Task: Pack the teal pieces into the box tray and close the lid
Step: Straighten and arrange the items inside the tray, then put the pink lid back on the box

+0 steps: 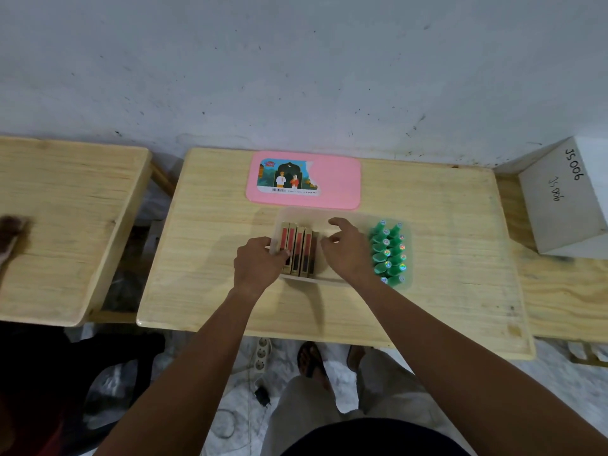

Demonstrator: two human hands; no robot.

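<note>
A clear plastic box tray (342, 214) sits mid-table. Several teal-green pieces (388, 253) with shiny round stickers fill its right end in two rows. Several gold-and-red slim boxes (297, 248) stand in its left part. My left hand (258, 264) rests at the tray's left edge, fingers curled against the leftmost slim box. My right hand (345, 250) hovers over the tray's middle, between the slim boxes and the teal pieces, fingers spread and holding nothing. The pink lid (335, 184), with a picture label, lies flat just behind the tray.
The tray stands on a pale wooden table (214, 258) against a grey wall. A second wooden table (65, 225) is on the left with a brush at its edge. A white carton (562, 205) marked JS006 sits at the right.
</note>
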